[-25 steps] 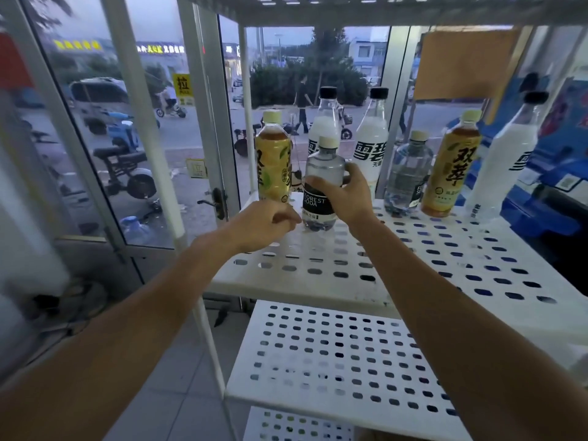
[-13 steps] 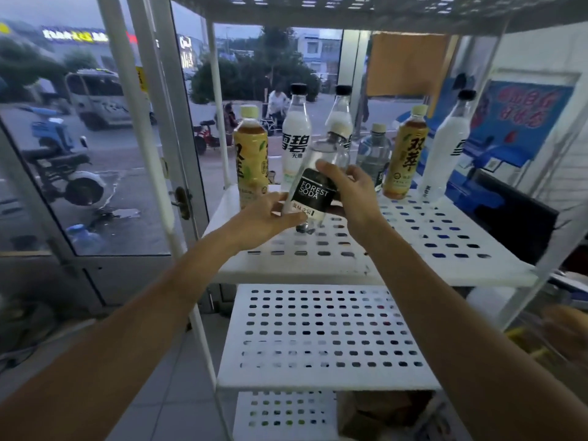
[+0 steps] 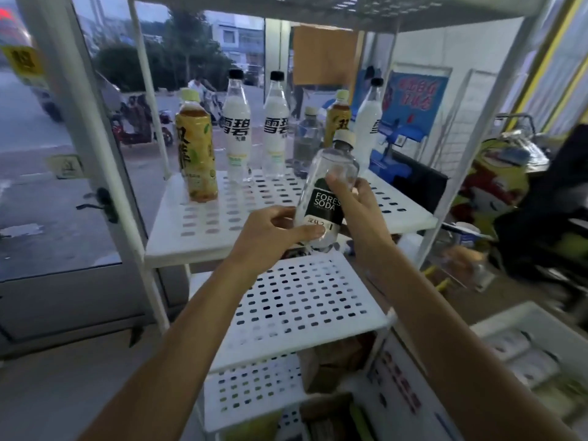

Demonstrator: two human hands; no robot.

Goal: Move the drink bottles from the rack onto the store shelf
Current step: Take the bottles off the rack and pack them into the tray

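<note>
Clear soda bottle [image 3: 321,205], black label, is held tilted just off the front of the white rack [image 3: 171,246]. Right hand [image 3: 362,211] is wrapped round its middle, left hand [image 3: 270,240] pinches the bottom. Six other bottles [image 3: 237,128] stand behind.

One view, head-worn: set near the rack [image 3: 197,249], in front of it and above its middle shelves, facing forward and down.

white perforated rack [image 3: 203,232], black-labelled soda bottle [image 3: 324,205]
</note>
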